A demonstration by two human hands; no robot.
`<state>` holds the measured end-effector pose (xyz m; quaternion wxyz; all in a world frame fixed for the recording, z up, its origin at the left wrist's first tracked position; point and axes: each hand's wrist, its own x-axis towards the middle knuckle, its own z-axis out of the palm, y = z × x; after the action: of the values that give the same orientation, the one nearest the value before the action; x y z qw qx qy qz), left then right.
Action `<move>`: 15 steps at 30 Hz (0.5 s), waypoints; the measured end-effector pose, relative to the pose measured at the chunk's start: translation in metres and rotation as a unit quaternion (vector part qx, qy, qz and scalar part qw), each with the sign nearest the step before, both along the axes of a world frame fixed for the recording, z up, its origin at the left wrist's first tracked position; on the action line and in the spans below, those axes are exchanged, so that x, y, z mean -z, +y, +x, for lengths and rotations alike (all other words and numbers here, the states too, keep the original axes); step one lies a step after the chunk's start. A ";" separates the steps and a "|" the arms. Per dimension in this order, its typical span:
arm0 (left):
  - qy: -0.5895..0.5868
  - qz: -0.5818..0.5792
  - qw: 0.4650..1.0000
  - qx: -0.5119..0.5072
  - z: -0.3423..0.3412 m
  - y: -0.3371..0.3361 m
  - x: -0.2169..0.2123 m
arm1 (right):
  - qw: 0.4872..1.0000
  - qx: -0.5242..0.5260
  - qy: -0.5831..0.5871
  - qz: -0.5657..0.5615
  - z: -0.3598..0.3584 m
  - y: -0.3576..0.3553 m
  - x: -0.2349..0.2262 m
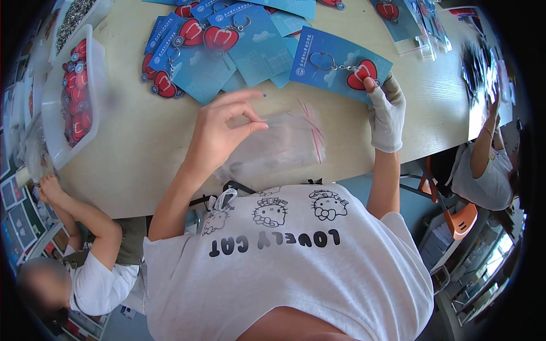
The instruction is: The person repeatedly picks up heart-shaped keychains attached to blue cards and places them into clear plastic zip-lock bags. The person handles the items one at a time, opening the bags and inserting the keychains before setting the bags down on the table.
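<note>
My right hand (387, 119), in a white glove with a bare thumb tip, grips the lower right corner of a blue card (338, 50). A keychain lies on the card's face: a metal ring and chain with a red heart-shaped charm (364, 73), and my thumb is at the charm's edge. My left hand (223, 126) is bare, thumb and forefinger brought together in a pinch; whether anything is between them I cannot make out. Under and beside it lie clear plastic bags (278, 142) with red seal strips.
Several blue cards with red keychains (222, 40) overlap at the far side of the table (432, 102). A white bin (94, 96) of red charms stands left, with a tub of metal parts (71, 20) behind. Bagged cards (424, 31) lie far right. People sit on both sides.
</note>
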<state>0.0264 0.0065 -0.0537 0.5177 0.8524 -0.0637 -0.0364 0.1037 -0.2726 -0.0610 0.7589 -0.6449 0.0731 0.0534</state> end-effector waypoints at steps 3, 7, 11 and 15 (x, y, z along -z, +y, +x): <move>-0.002 -0.031 0.999 -0.009 -0.003 0.004 0.004 | 1.000 -0.014 0.003 -0.005 -0.001 -0.003 -0.002; 0.064 -0.079 0.994 -0.029 -0.004 0.011 0.001 | 1.000 -0.027 0.007 0.002 0.000 -0.004 -0.004; 0.175 -0.233 0.955 -0.061 -0.001 0.011 -0.006 | 0.999 -0.038 -0.001 -0.010 0.003 -0.004 -0.005; 0.221 -0.250 0.940 -0.069 0.002 0.013 -0.009 | 0.999 -0.033 -0.031 -0.011 0.012 -0.005 -0.004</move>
<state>0.0288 0.0190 -0.0451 0.7165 0.6683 0.1040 -0.1710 0.1160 -0.2771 -0.0571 0.7516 -0.6565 0.0288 0.0574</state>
